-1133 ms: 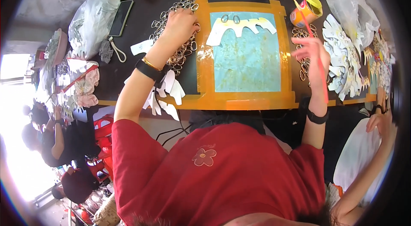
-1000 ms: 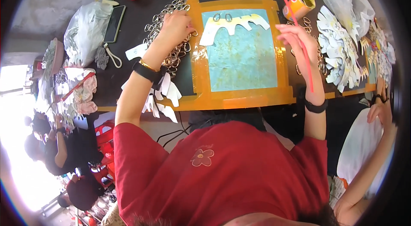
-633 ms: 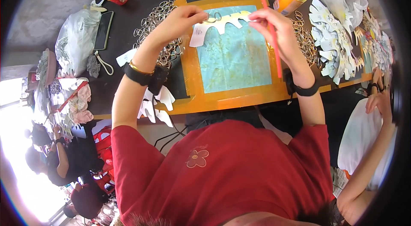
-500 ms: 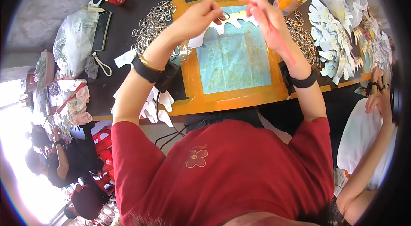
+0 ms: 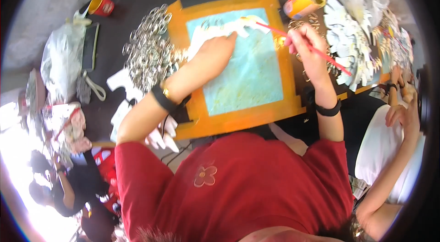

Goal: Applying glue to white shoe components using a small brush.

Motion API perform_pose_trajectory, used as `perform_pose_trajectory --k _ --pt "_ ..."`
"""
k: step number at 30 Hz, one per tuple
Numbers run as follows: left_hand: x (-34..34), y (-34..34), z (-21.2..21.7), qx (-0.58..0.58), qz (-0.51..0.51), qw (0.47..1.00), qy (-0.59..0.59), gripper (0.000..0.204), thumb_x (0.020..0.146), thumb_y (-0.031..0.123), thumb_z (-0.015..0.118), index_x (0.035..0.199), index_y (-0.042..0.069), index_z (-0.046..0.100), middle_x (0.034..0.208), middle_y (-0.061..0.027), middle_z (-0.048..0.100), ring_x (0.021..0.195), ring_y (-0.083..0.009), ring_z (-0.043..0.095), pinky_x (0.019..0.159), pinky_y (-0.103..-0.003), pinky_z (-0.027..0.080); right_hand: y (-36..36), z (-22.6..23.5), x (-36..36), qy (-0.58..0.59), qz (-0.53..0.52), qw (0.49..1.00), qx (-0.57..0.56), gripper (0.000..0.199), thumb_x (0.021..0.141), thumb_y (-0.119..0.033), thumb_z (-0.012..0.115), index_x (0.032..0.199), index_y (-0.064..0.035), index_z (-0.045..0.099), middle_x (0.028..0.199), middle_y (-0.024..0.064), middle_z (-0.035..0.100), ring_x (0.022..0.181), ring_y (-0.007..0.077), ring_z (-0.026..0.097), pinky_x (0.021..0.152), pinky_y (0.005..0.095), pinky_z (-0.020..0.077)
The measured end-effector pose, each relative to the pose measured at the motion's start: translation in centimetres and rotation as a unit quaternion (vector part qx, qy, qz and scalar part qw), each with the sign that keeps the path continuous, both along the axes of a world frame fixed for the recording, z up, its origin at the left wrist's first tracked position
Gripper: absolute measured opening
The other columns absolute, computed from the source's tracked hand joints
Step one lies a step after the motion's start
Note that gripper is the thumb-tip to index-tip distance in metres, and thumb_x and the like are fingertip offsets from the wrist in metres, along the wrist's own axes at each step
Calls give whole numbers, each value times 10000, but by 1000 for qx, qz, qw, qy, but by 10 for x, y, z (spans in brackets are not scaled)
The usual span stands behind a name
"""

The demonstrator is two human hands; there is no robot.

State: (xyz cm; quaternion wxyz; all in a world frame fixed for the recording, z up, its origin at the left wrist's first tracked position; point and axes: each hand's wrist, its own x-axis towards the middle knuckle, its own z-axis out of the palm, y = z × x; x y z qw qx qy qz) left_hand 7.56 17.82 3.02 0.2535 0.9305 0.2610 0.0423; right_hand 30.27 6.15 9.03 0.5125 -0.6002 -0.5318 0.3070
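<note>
Cut-out: the white cut-out [image 5: 198,41] lay near the far edge of the blue sheet [image 5: 243,81], two rings [image 5: 218,23] on its left part.
Right hand: the right hand [image 5: 311,59] had its fingers pinched round the red brush [image 5: 331,60], whose tip reached the yellow-smeared edge; blur hid whether it touched.
Left hand: the left hand [image 5: 217,54] lay over the cut-out's near side, one finger stretched out; I couldn't tell what the others did.
Brushing well: a light, even stroke along that edge, the paper held flat, looked best to me.
Ring care: brushing toward the rings risked nudging them.
Ring piles: one heap [image 5: 146,47] sat left of the sheet, another [image 5: 306,77] right, near the brush arm.
Far right: an orange tub [image 5: 299,7] stood near spread white pieces [image 5: 343,35].
Far left: a phone [image 5: 90,47] lay beside a plastic bag [image 5: 59,58].
In the way: the left hand itself covered part of the cut-out.
</note>
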Motion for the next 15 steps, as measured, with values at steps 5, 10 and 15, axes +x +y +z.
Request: perform_pose_trajectory --k 5,10,15 --pt "-3 -2 4 -25 7 998 62 478 884 22 525 1345 -69 436 971 -253 637 934 -395 619 805 -439 494 -28 54 39 -39 -151 982 110 184 830 61 662 1006 9 677 861 53 688 700 60 587 611 191 460" --pt "-3 -3 -3 37 -25 999 22 585 778 -73 509 1355 -107 423 895 -205 624 825 -354 636 726 -413 531 -60 94 90 0 -213 946 245 290 1014 -181 498 1008 72 641 810 139 665 621 123 589 562 239 460" --pt "-2 -1 -3 41 -25 999 17 605 764 -95 506 1361 -107 417 898 -205 623 847 -353 635 750 -417 524 -39 97 91 -66 -287 945 145 349 1017 -251 511 953 68 638 731 107 645 563 120 594 512 242 469"
